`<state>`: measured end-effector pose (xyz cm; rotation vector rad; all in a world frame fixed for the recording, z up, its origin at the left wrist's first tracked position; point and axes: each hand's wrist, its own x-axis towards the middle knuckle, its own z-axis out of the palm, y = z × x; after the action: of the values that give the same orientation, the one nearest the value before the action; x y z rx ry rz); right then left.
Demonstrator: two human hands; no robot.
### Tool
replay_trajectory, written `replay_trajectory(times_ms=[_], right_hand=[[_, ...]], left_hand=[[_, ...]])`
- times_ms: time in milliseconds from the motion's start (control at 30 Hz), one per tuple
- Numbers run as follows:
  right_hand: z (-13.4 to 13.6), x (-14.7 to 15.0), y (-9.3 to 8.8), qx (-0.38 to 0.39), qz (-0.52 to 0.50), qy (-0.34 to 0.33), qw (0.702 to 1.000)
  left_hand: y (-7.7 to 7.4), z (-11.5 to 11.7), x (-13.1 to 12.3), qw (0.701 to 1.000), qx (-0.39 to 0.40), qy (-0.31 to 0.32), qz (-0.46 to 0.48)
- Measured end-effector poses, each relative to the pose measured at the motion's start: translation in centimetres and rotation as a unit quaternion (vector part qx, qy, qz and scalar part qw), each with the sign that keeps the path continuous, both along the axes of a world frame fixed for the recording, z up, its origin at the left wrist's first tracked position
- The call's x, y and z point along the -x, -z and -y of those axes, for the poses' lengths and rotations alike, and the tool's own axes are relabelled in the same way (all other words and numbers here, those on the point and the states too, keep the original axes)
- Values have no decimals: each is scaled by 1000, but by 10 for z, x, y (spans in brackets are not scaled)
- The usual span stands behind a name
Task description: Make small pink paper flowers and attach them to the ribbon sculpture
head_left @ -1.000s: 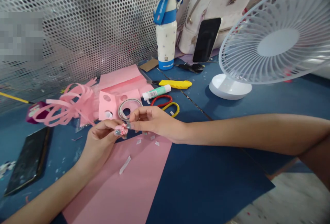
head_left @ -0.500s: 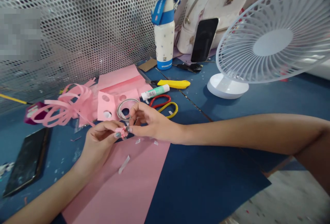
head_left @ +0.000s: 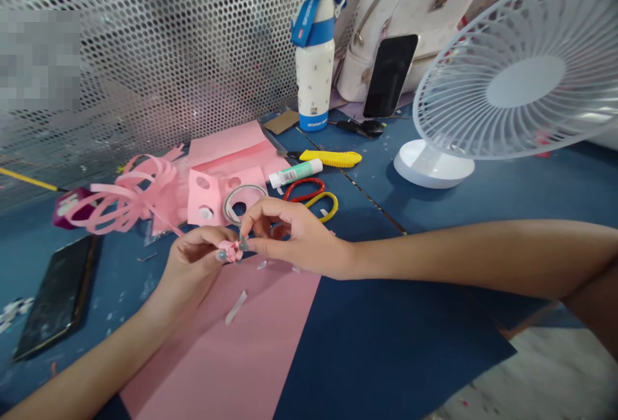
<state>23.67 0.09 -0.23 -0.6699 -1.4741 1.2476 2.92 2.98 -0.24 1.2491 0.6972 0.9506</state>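
Observation:
Between thumb and fingers, my left hand [head_left: 197, 257] pinches a small pink paper flower [head_left: 234, 251]. My right hand [head_left: 294, 234] meets it from the other side, thumb and index fingertip closed at the flower's edge. Both hands are held above a pink paper sheet [head_left: 217, 349] with small white paper scraps [head_left: 236, 307] on it. Just behind my right hand lies a roll of tape [head_left: 232, 210]. Red-and-yellow-handled scissors [head_left: 329, 207] and a green-and-white glue stick [head_left: 295, 173] lie beyond it.
A bundle of pink paper strips [head_left: 140, 191] and a dark phone [head_left: 55, 297] are at left. Behind stand a yellow cutter [head_left: 331, 158], a white-and-blue bottle [head_left: 315, 78], an upright phone [head_left: 391, 75] and a pale backpack [head_left: 360, 66]. A white fan [head_left: 526, 82] occupies the right.
The view has shifted slightly, so the scene sits a little further right. My right fingertips have moved slightly at the flower's upper edge; my left hand keeps its pinch.

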Motion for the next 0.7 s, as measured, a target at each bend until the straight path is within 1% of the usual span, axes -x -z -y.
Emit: replay_trajectory(times_ms=[233,400,500,600,667,700], right_hand=[[1,2,1,13,-6,9,1000],[1,2,2,7,5,20,1000],[1,1,2,10,20,26,999],[0,0,2,14,21,31,999],[-1,1,2,32,1,25,999],[-2,1,2,53,-17,15,998]], left_hand=[[1,0,0,1000,-7,-21,-13],[-1,0,0,1000,-12,-18,-6],[0,0,0,1000,-6,-18,-2],[1,-2,2,999,4,-35,6],[3,-4,3,999,10,-41,13],[4,-5,4,999,14,-41,16]])
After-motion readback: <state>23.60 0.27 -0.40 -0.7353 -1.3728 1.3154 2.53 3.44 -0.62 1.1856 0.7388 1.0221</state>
